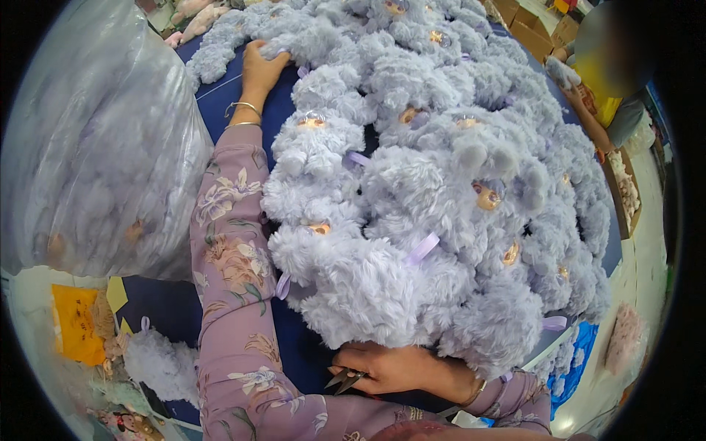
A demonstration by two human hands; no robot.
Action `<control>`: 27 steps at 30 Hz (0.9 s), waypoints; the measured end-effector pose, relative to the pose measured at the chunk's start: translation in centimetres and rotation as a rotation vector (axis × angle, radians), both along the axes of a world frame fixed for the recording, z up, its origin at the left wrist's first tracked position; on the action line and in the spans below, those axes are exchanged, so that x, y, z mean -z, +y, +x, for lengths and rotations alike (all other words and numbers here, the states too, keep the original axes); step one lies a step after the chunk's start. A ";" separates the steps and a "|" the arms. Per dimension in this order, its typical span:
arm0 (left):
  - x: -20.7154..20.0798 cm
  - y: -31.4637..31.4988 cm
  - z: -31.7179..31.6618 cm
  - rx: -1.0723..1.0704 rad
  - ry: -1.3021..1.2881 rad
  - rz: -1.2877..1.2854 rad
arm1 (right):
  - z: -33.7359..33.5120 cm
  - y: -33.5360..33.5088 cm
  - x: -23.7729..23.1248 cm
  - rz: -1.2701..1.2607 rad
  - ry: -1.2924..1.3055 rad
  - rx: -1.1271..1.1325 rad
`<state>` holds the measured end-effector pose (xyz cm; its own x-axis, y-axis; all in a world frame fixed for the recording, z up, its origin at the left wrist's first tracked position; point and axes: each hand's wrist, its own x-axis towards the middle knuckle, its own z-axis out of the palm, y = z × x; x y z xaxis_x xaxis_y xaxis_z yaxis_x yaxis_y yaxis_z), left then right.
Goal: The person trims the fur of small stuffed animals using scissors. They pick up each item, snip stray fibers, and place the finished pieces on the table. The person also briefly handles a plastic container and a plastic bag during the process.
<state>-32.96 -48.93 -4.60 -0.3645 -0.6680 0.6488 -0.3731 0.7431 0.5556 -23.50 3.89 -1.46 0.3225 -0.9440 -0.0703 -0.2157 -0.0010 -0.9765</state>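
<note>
Pale lavender-grey plush dolls point(390, 184) with long fur and small doll faces lie in a big heap, several with lilac ribbon loops point(422, 250). At the heap's far left, my left hand point(263, 70) is closed on the fur of one plush doll point(294, 37), my arm stretched out along the heap. My right hand point(404, 370) rests close to the near edge, against the fur of the nearest dolls. Small dark thread snips point(344, 379) are held in it, blades pointing left. Fur partly covers the right hand's fingers.
The heap lies on a dark blue table point(312, 353). A large clear plastic bag point(103, 147) full of plush stands at left, above a yellow bag point(77, 323) and another grey plush point(162, 364). Across at the upper right, a person in yellow point(599, 92) handles a plush near cardboard boxes point(528, 31).
</note>
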 end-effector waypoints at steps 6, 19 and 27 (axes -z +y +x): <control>-0.3 4.0 0.0 0.238 0.228 0.041 | 0.1 0.2 -0.1 -0.013 -0.032 0.006; 0.9 7.3 3.1 0.420 0.111 0.353 | 0.0 0.5 -0.4 -0.377 0.055 0.216; 1.5 7.7 6.7 0.991 0.371 0.814 | 0.0 0.6 -0.8 -0.504 0.138 0.221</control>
